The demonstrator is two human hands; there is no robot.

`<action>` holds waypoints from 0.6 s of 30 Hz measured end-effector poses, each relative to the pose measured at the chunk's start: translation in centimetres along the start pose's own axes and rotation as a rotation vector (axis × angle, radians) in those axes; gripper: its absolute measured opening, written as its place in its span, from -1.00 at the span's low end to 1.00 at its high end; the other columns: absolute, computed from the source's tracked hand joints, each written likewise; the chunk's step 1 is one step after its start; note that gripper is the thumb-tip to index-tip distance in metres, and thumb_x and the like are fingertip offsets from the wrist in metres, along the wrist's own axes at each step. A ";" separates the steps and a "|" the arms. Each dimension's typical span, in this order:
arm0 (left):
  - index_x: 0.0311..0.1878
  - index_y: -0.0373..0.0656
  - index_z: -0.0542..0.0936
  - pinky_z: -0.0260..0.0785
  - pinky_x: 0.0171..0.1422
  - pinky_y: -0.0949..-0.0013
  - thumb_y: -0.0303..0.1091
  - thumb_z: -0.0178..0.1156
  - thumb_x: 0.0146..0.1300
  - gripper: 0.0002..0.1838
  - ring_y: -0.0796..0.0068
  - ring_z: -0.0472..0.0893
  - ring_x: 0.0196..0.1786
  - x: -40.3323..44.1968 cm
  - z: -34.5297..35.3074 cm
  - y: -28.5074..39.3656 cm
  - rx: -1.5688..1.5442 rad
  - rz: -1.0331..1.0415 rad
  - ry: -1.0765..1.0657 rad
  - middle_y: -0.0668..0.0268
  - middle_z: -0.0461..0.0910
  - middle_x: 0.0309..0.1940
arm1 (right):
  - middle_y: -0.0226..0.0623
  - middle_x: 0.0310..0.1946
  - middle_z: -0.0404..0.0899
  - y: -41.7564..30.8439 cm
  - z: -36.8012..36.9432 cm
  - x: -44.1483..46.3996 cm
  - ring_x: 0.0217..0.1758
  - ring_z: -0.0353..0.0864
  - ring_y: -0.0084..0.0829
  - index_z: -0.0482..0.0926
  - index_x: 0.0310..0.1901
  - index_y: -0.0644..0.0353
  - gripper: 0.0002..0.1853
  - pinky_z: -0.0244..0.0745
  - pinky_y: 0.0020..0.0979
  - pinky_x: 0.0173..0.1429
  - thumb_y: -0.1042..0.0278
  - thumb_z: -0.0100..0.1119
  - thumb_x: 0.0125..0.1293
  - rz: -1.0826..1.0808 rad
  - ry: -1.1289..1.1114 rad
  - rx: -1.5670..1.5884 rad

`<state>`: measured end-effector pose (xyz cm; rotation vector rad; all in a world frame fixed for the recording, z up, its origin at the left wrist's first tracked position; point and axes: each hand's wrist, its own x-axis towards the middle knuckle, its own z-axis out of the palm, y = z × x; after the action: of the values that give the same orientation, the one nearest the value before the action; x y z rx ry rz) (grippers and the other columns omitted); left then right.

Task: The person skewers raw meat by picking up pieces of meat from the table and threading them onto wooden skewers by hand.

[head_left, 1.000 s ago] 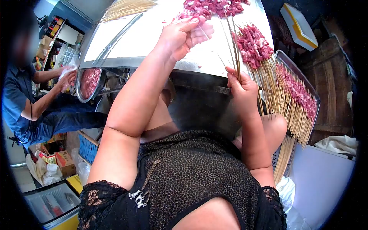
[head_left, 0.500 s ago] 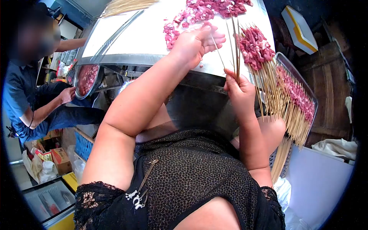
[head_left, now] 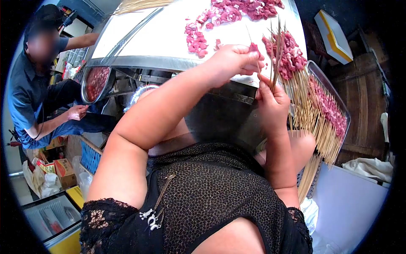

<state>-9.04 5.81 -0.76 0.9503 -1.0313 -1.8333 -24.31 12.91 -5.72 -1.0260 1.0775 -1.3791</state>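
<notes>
At the front edge of the white table [head_left: 160, 38], my left hand [head_left: 241, 62] pinches a piece of red meat [head_left: 254, 48] on a thin skewer. Just right of it, my right hand [head_left: 272, 99] is closed round several wooden skewers [head_left: 277, 63], which point up and away. Loose pieces of meat [head_left: 196, 40] lie on the table beyond my left hand. Beside my right hand, finished meat skewers [head_left: 287, 53] lie in a bunch, their bare sticks toward me.
A metal tray [head_left: 347, 114] on the right holds more meat skewers. Metal rods [head_left: 131, 31] and bare sticks lie on the table's left. Another person [head_left: 25, 93] sits at the left beside a bowl of meat [head_left: 86, 84]. A foam box [head_left: 334, 38] stands back right.
My left hand has moved right and toward me, and its fingers now close on a piece of meat on the skewer. The other person's far arm has reached to the table's edge.
</notes>
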 end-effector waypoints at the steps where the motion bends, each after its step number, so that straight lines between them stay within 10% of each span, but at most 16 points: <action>1: -0.04 -0.26 0.52 0.45 0.00 0.32 -0.38 0.00 0.31 -0.76 0.37 0.59 -0.10 0.1 -1.0 1.1 0.319 -0.004 -0.079 0.23 0.58 -0.16 | -0.55 -0.57 0.43 -0.3 -0.1 0.0 -0.58 0.28 -0.78 0.56 -0.05 0.26 -0.78 0.14 -0.73 -0.50 0.47 0.08 0.29 0.013 0.004 0.005; 9: -0.16 -0.02 0.64 0.46 -0.05 0.25 -0.45 0.08 0.14 -0.76 0.21 0.59 -0.24 3.4 -13.1 4.6 2.049 0.707 0.389 0.22 0.57 -0.22 | -0.54 -0.56 0.40 -0.5 -0.2 0.1 -0.57 0.26 -0.77 0.53 -0.03 0.32 -0.76 0.09 -0.73 -0.50 0.45 0.05 0.31 0.015 -0.047 -0.038; 18: -0.15 -0.21 0.60 0.44 -0.17 0.46 -0.38 0.12 0.22 -0.82 0.42 0.62 -0.26 2.3 -9.3 5.5 1.208 0.370 0.498 0.23 0.65 -0.25 | -0.55 -0.57 0.41 -0.9 -0.2 0.0 -0.56 0.27 -0.78 0.54 -0.04 0.31 -0.76 0.13 -0.73 -0.48 0.44 0.05 0.31 0.013 -0.066 -0.072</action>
<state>-0.26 -0.83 0.13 1.6179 -1.8240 -0.4748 -24.66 12.98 -4.93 -1.1075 1.0891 -1.2951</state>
